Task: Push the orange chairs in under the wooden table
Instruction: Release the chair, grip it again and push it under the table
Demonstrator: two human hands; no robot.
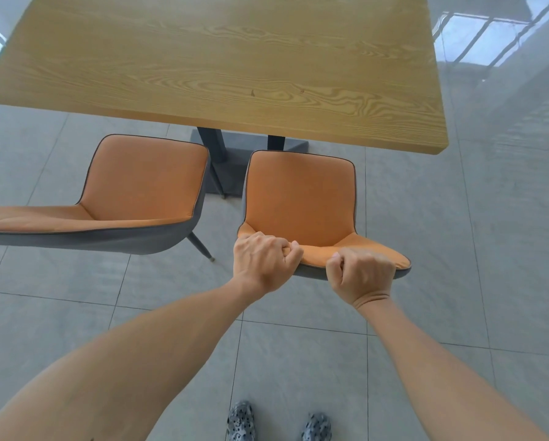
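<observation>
No brand, label or legible writing appeared on any surface.

Left of both hands stood the left orange chair, its backrest running out of view at the left edge. Its seat front lay just short of the near edge of the wooden table, not under it. A strip of grey tiled floor separated this chair from the right orange chair.

The left hand was clenched round the top edge of the right chair's backrest at its left end, fingers curled over the orange face and thumb wrapped round. The right hand gripped the same edge toward its right end, knuckles raised and fingers folded over the rim. The two hands sat near each other, with a short span of backrest exposed between them.

Ahead of the hands, the right chair's seat pointed at the table, its front edge just short of the table's near edge. The dark table pedestal and base plate stood beyond the seats, roughly between the two chairs.

Right of the right hand, open tiled floor extended to the frame edge, with window reflections at upper right. Below the hands, the person's patterned shoes stood on the tiles.
</observation>
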